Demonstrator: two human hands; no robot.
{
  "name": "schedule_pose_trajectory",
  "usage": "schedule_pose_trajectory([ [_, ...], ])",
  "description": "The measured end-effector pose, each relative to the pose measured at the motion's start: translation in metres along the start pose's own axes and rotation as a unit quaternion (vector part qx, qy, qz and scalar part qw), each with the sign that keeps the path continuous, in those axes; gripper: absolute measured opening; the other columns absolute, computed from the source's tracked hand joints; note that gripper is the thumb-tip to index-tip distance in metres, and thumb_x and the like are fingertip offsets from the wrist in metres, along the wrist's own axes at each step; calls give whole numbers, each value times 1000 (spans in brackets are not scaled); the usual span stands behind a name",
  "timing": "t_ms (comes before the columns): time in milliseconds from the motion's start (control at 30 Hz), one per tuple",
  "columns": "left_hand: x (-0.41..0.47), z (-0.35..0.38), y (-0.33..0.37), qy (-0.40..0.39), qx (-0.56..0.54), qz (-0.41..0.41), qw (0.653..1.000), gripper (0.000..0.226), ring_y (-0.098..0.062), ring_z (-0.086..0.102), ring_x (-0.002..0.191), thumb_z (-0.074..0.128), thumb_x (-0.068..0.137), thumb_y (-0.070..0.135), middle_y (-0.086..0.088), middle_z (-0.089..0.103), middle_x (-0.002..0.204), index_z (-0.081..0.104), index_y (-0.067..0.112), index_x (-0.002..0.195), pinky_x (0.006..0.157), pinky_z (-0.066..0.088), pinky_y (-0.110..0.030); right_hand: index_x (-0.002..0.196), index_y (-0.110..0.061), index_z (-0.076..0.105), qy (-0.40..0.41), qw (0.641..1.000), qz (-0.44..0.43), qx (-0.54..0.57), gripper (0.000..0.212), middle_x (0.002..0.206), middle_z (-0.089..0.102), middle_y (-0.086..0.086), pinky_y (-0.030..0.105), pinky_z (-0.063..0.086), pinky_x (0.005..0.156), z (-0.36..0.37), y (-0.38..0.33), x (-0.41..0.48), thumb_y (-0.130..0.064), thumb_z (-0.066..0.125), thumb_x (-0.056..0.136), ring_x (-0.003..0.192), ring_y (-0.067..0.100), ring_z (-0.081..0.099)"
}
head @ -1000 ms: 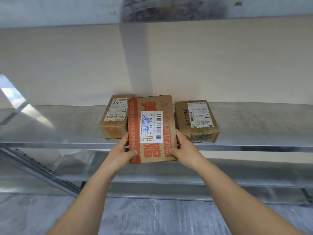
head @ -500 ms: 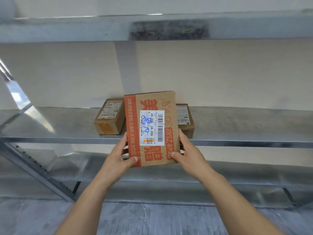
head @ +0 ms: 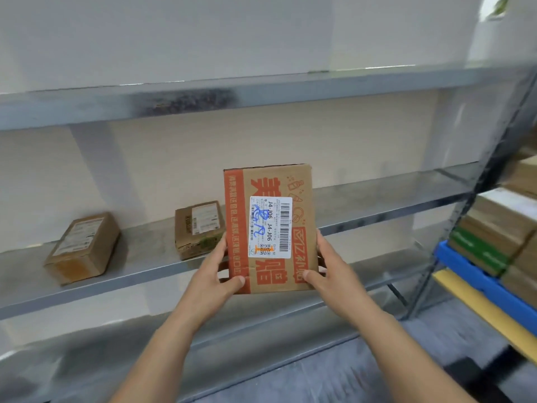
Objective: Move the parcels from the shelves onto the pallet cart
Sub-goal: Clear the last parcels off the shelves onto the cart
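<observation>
Cardboard printed in orange, with a white barcode label: the held parcel (head: pixel 268 228) is in the air in front of the shelf (head: pixel 377 205), clear of its front edge, with the labelled face turned toward the camera. The left hand (head: pixel 216 274) grips its lower left edge, thumb on the front and fingers behind. The right hand (head: pixel 331 271) grips the lower right edge the same way.

The step in hand looks like the carry toward the pallet cart (head: pixel 479 283), which shows at the right edge of view. To do it well, I would keep both hands low on the box and swing it right without clipping the dark shelf upright (head: pixel 476 205). Then I would set it flat on a level spot rather than drop it. The box looks light and rigid, so a firm pinch should serve.

The shelf carries two small brown parcels: one (head: pixel 82 248) far to the left, another (head: pixel 199 228) just behind the left hand. The cart, blue-decked over a yellow base, bears stacked boxes (head: pixel 494 228), one with a green band. The frame cuts off how much room is on top.
</observation>
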State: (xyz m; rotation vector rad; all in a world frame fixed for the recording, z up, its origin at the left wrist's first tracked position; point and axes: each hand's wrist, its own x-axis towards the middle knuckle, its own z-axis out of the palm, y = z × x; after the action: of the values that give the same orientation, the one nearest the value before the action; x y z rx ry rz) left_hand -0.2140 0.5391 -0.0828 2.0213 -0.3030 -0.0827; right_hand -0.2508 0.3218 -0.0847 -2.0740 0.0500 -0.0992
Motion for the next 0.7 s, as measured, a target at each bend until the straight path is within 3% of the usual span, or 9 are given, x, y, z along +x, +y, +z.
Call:
schedule_pose_trajectory([
  [133, 6, 48, 25, -44, 2, 38, 998, 83, 12, 52, 105, 63, 86, 8, 24, 53, 120, 20, 50, 143, 85, 45, -15, 140, -57, 16, 60, 998, 22, -16, 77, 128, 53, -13, 35, 46, 100, -46, 20, -31, -13, 57, 91, 114, 6, 53],
  [200, 10, 72, 39, -66, 7, 58, 996, 81, 12, 51, 104, 63, 87, 10, 21, 51, 122, 20, 51, 142, 72, 44, -6, 141, -57, 15, 89, 996, 27, -18, 78, 128, 54, -13, 37, 45, 101, -68, 28, -47, -12, 56, 91, 116, 6, 52],
  [267, 14, 94, 53, -89, 8, 75, 993, 80, 12, 50, 102, 63, 88, 11, 22, 50, 122, 20, 52, 141, 63, 42, -2, 131, -70, 14, 128, 991, 27, -25, 83, 126, 54, -18, 38, 45, 101, -90, 34, -63, -12, 56, 91, 116, 5, 52],
  [333, 16, 117, 68, -115, 4, 97, 989, 79, 14, 51, 102, 64, 87, 12, 24, 51, 120, 22, 51, 141, 66, 41, -3, 115, -81, 13, 162, 986, 35, -30, 86, 121, 53, -24, 34, 45, 99, -110, 41, -79, -11, 56, 90, 115, 2, 52],
  [400, 16, 139, 83, -139, 3, 122, 983, 77, 21, 49, 97, 64, 87, 12, 31, 50, 114, 23, 55, 137, 67, 39, -2, 128, -71, 14, 186, 981, 56, -22, 81, 123, 50, -24, 32, 43, 101, -127, 47, -95, -12, 56, 92, 116, 1, 49],
  [467, 17, 156, 94, -155, -2, 137, 978, 75, 27, 48, 91, 63, 88, 11, 36, 49, 107, 23, 61, 126, 63, 39, 1, 147, -47, 11, 205, 975, 79, -13, 76, 125, 46, -25, 25, 40, 101, -142, 52, -107, -14, 55, 94, 115, -5, 45],
  [533, 21, 178, 105, -179, -15, 156, 971, 75, 25, 49, 95, 63, 87, 11, 35, 51, 109, 24, 61, 127, 64, 40, 2, 148, -43, 11, 235, 967, 97, -12, 75, 117, 41, -33, 17, 37, 92, -159, 59, -120, -14, 54, 95, 106, -12, 41],
  [700, 40, 231, 134, -238, -52, 182, 953, 69, 19, 51, 101, 64, 86, 8, 27, 53, 119, 34, 47, 133, 69, 43, -2, 150, -37, 16, 327, 935, 138, -17, 73, 140, 46, -13, 33, 39, 103, -197, 80, -138, -19, 57, 93, 120, 1, 41],
])
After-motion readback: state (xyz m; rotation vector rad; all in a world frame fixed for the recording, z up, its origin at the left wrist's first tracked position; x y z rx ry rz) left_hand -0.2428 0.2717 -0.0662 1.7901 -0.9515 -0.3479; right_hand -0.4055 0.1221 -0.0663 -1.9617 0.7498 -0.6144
